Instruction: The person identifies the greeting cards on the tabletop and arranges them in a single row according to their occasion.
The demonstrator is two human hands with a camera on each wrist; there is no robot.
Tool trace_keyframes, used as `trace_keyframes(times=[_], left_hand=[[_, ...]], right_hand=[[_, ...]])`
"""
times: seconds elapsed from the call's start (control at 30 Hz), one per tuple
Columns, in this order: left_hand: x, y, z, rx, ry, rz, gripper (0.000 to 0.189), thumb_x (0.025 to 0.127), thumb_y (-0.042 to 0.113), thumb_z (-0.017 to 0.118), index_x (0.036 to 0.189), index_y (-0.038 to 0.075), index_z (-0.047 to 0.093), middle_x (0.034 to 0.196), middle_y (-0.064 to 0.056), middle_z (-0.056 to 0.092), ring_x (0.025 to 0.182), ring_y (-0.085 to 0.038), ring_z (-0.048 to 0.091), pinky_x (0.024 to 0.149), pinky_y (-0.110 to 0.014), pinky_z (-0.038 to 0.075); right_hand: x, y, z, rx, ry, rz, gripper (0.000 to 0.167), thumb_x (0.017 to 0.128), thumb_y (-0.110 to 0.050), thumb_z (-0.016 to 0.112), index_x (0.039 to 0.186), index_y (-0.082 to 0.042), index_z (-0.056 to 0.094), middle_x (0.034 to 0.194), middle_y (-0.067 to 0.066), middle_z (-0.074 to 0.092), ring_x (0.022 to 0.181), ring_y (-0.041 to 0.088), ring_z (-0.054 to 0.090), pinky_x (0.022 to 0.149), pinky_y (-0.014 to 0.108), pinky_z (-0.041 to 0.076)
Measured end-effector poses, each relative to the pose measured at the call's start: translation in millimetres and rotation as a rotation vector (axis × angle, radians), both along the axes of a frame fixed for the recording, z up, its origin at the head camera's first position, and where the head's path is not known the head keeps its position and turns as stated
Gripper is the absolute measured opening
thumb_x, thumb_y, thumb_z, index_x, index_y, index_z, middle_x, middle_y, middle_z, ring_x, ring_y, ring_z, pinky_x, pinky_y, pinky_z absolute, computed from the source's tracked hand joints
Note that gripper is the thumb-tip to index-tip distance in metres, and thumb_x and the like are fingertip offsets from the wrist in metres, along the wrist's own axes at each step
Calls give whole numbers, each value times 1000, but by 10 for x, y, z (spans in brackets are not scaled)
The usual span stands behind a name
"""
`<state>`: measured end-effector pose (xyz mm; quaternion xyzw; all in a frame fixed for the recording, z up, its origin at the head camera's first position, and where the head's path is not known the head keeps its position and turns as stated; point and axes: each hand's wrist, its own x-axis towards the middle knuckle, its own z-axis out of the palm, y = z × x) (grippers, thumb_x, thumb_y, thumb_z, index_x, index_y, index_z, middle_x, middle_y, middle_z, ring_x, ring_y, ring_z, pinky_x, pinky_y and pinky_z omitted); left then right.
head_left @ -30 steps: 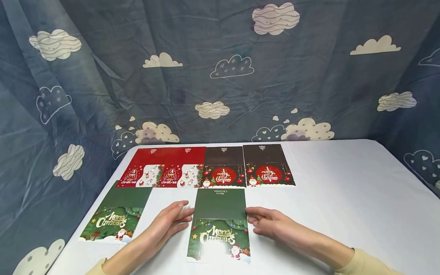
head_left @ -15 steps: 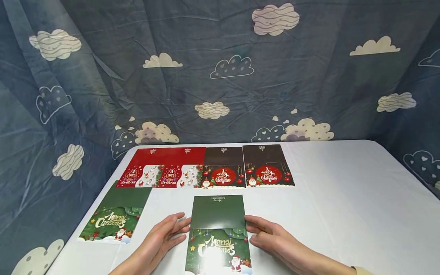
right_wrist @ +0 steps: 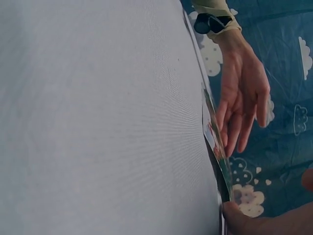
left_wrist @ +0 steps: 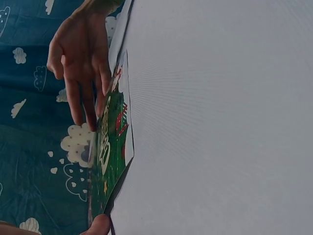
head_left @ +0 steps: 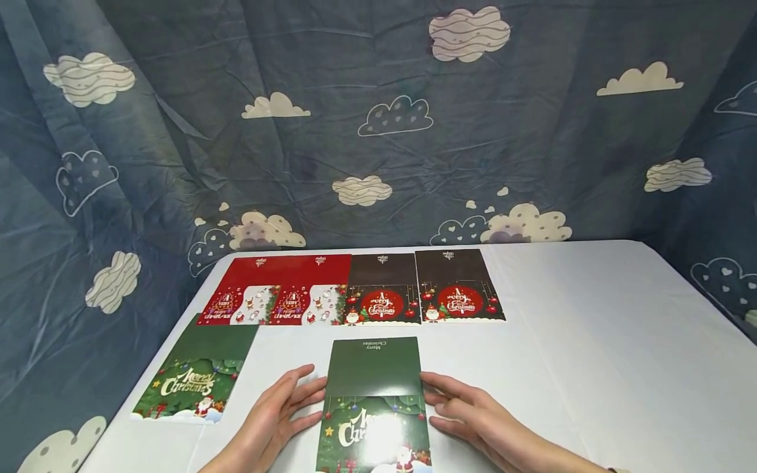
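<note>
A green Merry Christmas card (head_left: 375, 374), unfolded with its picture half toward me, lies on the white table between my hands. My left hand (head_left: 273, 414) is at its left edge, fingers relaxed and fairly straight. On the opposite edge my right hand (head_left: 473, 410) rests its fingertips, also loosely extended. In the left wrist view the card (left_wrist: 110, 147) shows nearly edge-on, with a left fingertip (left_wrist: 100, 224) touching its corner and a dark strip of shadow beneath. A right fingertip (right_wrist: 234, 215) meets the card's edge in the right wrist view. Glare hides part of the lettering.
Another green card (head_left: 195, 371) lies at the left. Behind stand in a row two red cards (head_left: 236, 289) (head_left: 310, 289) and two dark brown cards (head_left: 383, 289) (head_left: 458, 286), all flat. A cloud-print curtain (head_left: 367, 157) hangs behind the white table (head_left: 591, 341).
The middle green card has slid toward me, away from the back row, with both hands moving along at its sides. Most of this came in the first half second; the other cards stay put.
</note>
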<state>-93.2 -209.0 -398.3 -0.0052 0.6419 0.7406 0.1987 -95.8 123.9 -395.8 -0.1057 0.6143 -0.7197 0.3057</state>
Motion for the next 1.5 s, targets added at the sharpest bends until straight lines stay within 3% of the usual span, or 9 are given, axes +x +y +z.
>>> trace_keyframes(times=[0.3, 0.57, 0.73, 0.93, 1.1, 1.27, 1.5], left_hand=[[-35, 83, 58, 30, 14, -3, 72, 106, 46, 34, 153, -7, 14, 151, -30, 32, 132, -30, 43, 102, -42, 46], [-107, 214, 133, 45, 40, 13, 70, 105, 46, 38, 150, -6, 25, 148, -27, 39, 125, -26, 47, 101, -42, 46], [-140, 300, 155, 23, 85, 49, 66, 105, 43, 40, 147, -6, 30, 145, -27, 44, 123, -29, 48, 100, -44, 47], [-212, 415, 148, 37, 75, 68, 61, 104, 38, 44, 146, -5, 34, 144, -24, 46, 122, -27, 50, 99, -40, 48], [-337, 562, 155, 63, 97, 74, 53, 103, 29, 49, 143, -5, 38, 143, -23, 48, 117, -24, 52, 98, -39, 49], [-449, 697, 156, 97, 118, 56, 50, 104, 25, 47, 143, -5, 39, 144, -23, 46, 122, -28, 50, 101, -42, 47], [-620, 880, 190, 142, 146, 18, 48, 105, 20, 43, 143, -9, 37, 145, -24, 45, 127, -31, 47, 103, -44, 45]], right_hand=[[-20, 54, 58, -56, -26, -25, 61, 100, -15, 49, 153, 1, 25, 156, 21, 27, 141, 27, 33, 105, 33, 42], [-41, 123, 75, 40, -8, -86, 65, 99, -17, 55, 154, 0, 25, 152, 23, 34, 131, 26, 47, 102, 30, 45], [-19, 191, 92, 19, 38, -108, 64, 99, -16, 55, 153, 0, 25, 151, 25, 32, 128, 27, 50, 101, 25, 44], [-68, 265, 113, -5, 52, -150, 62, 100, -15, 54, 153, 0, 26, 149, 24, 37, 129, 26, 50, 102, 26, 43], [-133, 340, 107, 82, 161, -233, 60, 98, -13, 58, 151, -1, 33, 146, 24, 42, 128, 29, 51, 99, 25, 46], [-201, 437, 95, 192, 268, -298, 59, 95, -9, 62, 149, -4, 39, 144, 20, 48, 130, 30, 48, 96, 20, 45], [-295, 605, 192, 273, 327, -335, 58, 95, -11, 62, 149, -8, 42, 146, 13, 47, 134, 28, 44, 96, 19, 43]])
